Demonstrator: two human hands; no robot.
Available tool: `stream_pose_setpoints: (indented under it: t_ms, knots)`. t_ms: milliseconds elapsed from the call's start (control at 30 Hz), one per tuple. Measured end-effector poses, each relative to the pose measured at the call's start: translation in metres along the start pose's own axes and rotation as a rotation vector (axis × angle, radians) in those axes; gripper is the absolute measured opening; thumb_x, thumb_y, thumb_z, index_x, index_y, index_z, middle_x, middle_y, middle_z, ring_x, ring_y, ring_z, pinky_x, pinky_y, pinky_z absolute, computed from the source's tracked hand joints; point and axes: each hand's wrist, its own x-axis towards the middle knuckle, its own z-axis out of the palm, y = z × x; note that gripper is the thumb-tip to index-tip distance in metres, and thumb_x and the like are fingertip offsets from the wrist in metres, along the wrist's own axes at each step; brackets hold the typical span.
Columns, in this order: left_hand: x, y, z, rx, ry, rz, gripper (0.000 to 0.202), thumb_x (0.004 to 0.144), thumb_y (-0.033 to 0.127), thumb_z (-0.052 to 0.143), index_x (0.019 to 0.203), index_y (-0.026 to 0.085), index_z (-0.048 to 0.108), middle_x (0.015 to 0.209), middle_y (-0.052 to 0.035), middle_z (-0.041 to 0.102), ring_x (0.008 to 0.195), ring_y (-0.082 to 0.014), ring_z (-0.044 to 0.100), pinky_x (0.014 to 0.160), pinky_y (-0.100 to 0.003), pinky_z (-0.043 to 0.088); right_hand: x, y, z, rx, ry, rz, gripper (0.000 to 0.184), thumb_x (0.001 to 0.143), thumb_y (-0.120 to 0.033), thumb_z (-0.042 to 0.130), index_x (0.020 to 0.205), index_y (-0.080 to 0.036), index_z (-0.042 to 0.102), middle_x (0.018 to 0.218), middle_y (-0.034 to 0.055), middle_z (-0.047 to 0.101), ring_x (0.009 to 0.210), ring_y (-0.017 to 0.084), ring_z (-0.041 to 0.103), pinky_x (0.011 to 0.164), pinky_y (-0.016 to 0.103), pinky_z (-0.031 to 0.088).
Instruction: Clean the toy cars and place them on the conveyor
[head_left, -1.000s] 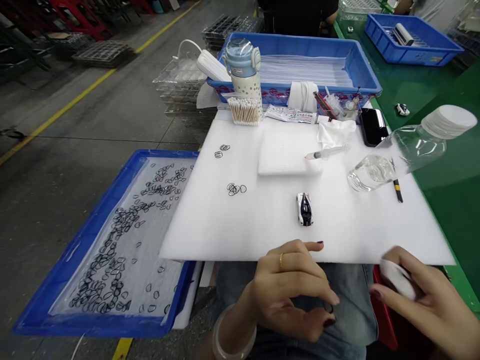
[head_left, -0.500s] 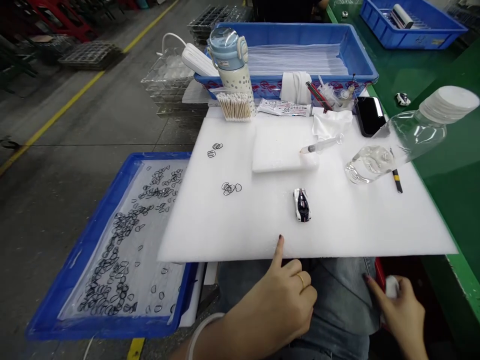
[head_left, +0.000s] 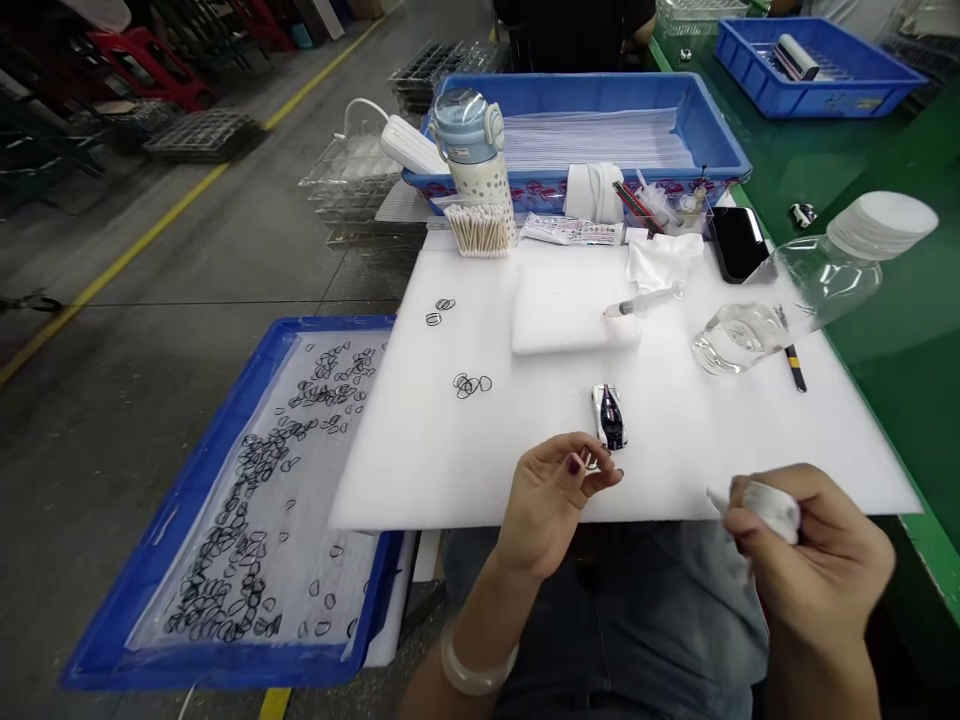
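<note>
A small white and black toy car (head_left: pixel 610 418) lies on the white foam board (head_left: pixel 420 460). Just in front of it is my left hand (head_left: pixel 551 500), loosely curled with the fingers apart and nothing visible in it. Its fingertips are close to the car's near end; whether they touch it I cannot tell. Over the board's front right edge, my right hand (head_left: pixel 817 550) grips a small white object (head_left: pixel 772 512) with a thin pale tip pointing left; its kind is unclear. Thin black rings (head_left: pixel 471 385) lie in loose groups left of the car.
Left of the board is a blue tray (head_left: pixel 176 500) with many black rings. A foam block (head_left: pixel 570 310) bears a syringe (head_left: pixel 645 300). Behind stand cotton swabs (head_left: pixel 480 230) and a drinking bottle (head_left: pixel 480 150). A leaning clear bottle (head_left: pixel 817 275) and a phone (head_left: pixel 737 243) are at right.
My left hand has gone from a pointing finger to a loose curl near the car. My right hand has risen from beside my lap to the board's edge, holding the white object.
</note>
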Motion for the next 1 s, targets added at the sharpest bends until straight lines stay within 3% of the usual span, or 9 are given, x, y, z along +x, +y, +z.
stream_pose_setpoints:
  t_ms: [133,300,400,567,667,733,833,1000]
  knots:
    - [-0.001,-0.007,-0.006,-0.110,0.007,-0.046,0.023,0.073,0.041,0.085,0.082,0.020,0.079,0.075,-0.0006,0.072,0.068,-0.0086,0.068,0.071,-0.019,0.061,0.017,-0.003,0.031,0.017,-0.082,-0.304,0.012,0.083,-0.018,0.076,0.093,-0.021,0.070,0.068,-0.0005,0.064,0.052,0.012,0.054,0.044,0.026,0.044]
    - [-0.004,-0.006,-0.007,-0.155,-0.009,-0.055,0.020,0.070,0.038,0.088,0.082,0.024,0.080,0.073,-0.0007,0.076,0.069,-0.0100,0.071,0.069,-0.018,0.061,0.032,-0.017,0.056,0.030,-0.185,-0.445,0.022,0.087,-0.008,0.065,0.105,-0.019,0.071,0.085,0.0052,0.068,0.068,0.015,0.066,0.054,0.025,0.052]
    - [-0.003,-0.005,-0.004,-0.142,0.040,-0.059,0.021,0.065,0.037,0.091,0.077,0.024,0.081,0.069,-0.0006,0.075,0.064,-0.0103,0.070,0.067,-0.020,0.061,0.034,-0.024,0.064,-0.039,-0.217,-0.530,0.016,0.089,-0.010,0.062,0.101,-0.016,0.071,0.089,0.0066,0.064,0.066,0.012,0.063,0.053,0.022,0.052]
    - [-0.003,-0.006,-0.002,-0.060,0.150,-0.033,0.028,0.056,0.041,0.094,0.068,0.021,0.079,0.063,-0.0026,0.074,0.058,-0.0099,0.067,0.059,-0.017,0.058,0.034,-0.033,0.057,-0.235,-0.303,-0.648,0.011,0.094,-0.015,0.057,0.098,-0.017,0.067,0.080,0.0028,0.061,0.057,0.008,0.056,0.051,0.022,0.049]
    - [-0.002,-0.006,-0.002,-0.055,0.102,0.005,0.025,0.059,0.041,0.093,0.070,0.022,0.080,0.064,-0.0033,0.075,0.057,-0.0115,0.068,0.058,-0.019,0.059,0.038,-0.038,0.041,-0.322,-0.363,-0.705,0.009,0.094,-0.012,0.057,0.095,-0.016,0.065,0.070,0.0005,0.057,0.055,0.010,0.056,0.049,0.024,0.047]
    - [-0.002,-0.006,-0.001,-0.070,0.056,0.013,0.021,0.063,0.040,0.091,0.073,0.024,0.081,0.066,-0.0024,0.075,0.059,-0.0124,0.070,0.060,-0.021,0.061,0.041,-0.039,0.034,-0.382,-0.315,-0.700,0.006,0.093,-0.012,0.060,0.093,-0.016,0.065,0.071,0.0006,0.057,0.054,0.009,0.054,0.048,0.024,0.045]
    - [-0.002,-0.006,-0.002,-0.054,0.058,0.007,0.021,0.063,0.041,0.091,0.073,0.026,0.081,0.065,-0.0009,0.075,0.058,-0.0116,0.069,0.060,-0.022,0.061,0.042,-0.040,0.039,-0.378,-0.271,-0.675,0.008,0.094,-0.013,0.059,0.097,-0.017,0.065,0.072,0.0001,0.057,0.054,0.008,0.055,0.048,0.023,0.044]
    - [-0.004,-0.005,-0.002,0.073,0.182,0.003,0.031,0.057,0.046,0.093,0.067,0.019,0.079,0.065,-0.0041,0.074,0.056,-0.0132,0.067,0.057,-0.023,0.059,0.038,-0.041,0.051,-0.287,-0.400,-0.691,0.011,0.097,-0.013,0.053,0.093,-0.014,0.063,0.070,0.0009,0.059,0.057,0.010,0.057,0.053,0.024,0.047]
